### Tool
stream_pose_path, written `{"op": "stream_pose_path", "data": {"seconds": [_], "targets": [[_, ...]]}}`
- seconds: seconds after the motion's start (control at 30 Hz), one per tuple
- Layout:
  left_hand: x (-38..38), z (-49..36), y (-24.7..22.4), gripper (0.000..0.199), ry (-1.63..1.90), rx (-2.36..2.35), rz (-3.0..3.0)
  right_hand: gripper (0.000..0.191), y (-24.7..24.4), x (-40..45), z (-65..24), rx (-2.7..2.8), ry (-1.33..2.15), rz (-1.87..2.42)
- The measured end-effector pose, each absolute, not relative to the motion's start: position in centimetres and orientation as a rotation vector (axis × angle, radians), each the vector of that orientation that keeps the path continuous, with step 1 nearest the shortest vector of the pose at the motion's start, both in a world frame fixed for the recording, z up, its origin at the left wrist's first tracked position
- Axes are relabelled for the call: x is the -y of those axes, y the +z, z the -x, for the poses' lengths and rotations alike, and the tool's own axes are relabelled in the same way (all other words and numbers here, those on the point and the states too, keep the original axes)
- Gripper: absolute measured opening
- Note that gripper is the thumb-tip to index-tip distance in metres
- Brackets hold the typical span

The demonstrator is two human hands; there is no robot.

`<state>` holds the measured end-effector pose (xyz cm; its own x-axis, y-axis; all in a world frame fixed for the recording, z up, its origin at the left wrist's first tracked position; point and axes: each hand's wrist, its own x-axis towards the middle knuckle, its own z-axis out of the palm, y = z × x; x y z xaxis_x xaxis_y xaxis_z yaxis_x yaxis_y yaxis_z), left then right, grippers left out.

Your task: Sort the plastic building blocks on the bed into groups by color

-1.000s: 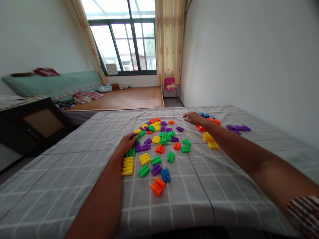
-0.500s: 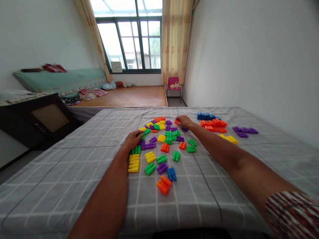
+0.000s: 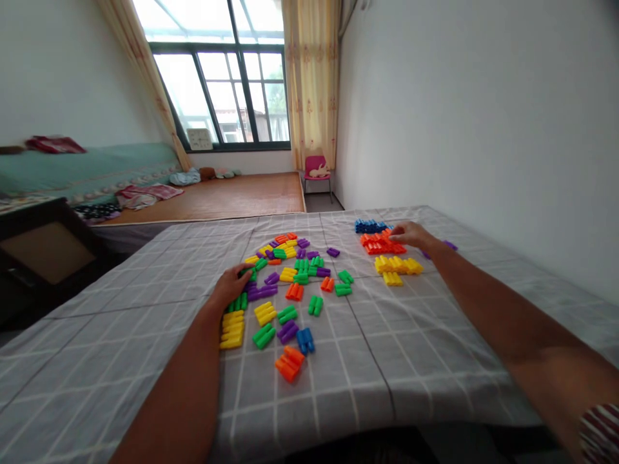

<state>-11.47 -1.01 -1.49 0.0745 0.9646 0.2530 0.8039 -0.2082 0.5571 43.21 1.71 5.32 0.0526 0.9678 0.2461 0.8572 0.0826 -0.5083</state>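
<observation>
My left hand rests at the left edge of a spread of mixed plastic building blocks, its loosely bent fingers touching a green block. Below its wrist are yellow blocks in a row. Over the orange pile on the right, my right hand pinches an orange block at its fingertips, partly hidden by the fingers. A heap of blue blocks lies behind that pile, and yellow blocks lie in front. Purple blocks are partly covered by my right forearm.
A grey checked cloth covers the table. Scattered green, purple, orange and blue blocks lie across its middle. Beyond it stand a bed, a pink chair and a dark cabinet. A white wall runs along the right.
My right hand has carried an orange block from the mixed spread rightward to the orange pile. A purple block formerly behind that hand now shows fully. My left hand stays by the same blocks; the view turned right.
</observation>
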Motion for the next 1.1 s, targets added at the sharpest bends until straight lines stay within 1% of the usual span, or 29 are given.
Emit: {"op": "stream_pose_path", "data": {"seconds": [0.1,0.2,0.33,0.43,0.5,0.6,0.73,0.87,1.0,1.1], "targets": [[1.2,11.4,-1.3,0.046,0.84,-1.783,-2.068,0.022,4.0,-1.3,-43.5,1.853,0.276,1.814],[1.6,11.3,-1.1,0.046,0.822,-1.789,-2.071,0.023,2.8,-1.8,-43.4,1.926,0.226,1.836],[1.7,11.2,-1.2,0.045,0.824,-1.786,-2.089,0.029,2.4,-2.7,-42.9,1.941,-0.016,1.922],[1.4,11.1,-1.5,0.042,0.826,-1.788,-2.097,0.028,3.1,-3.2,-41.0,1.972,-0.19,1.855],[1.2,11.0,-1.7,0.04,0.82,-1.802,-2.103,0.025,3.4,-3.4,-38.5,2.076,-0.207,1.706],[1.2,10.8,-1.9,0.038,0.797,-1.839,-2.104,0.022,3.4,-3.8,-33.0,2.25,-0.08,1.477],[1.7,10.4,-1.7,0.035,0.783,-1.853,-2.092,0.02,2.6,-5.4,-25.0,2.382,0.033,1.322],[1.9,10.0,-1.6,0.033,0.797,-1.854,-2.099,0.028,2.4,-8.2,-18.2,2.498,-0.038,1.267],[1.6,9.9,-1.7,0.033,0.799,-1.868,-2.099,0.036,2.6,-11.6,-13.3,2.597,-0.109,1.372],[1.6,9.8,-1.7,0.032,0.805,-1.878,-2.086,0.047,2.4,-13.5,-11.1,2.665,-0.135,1.427]]}}
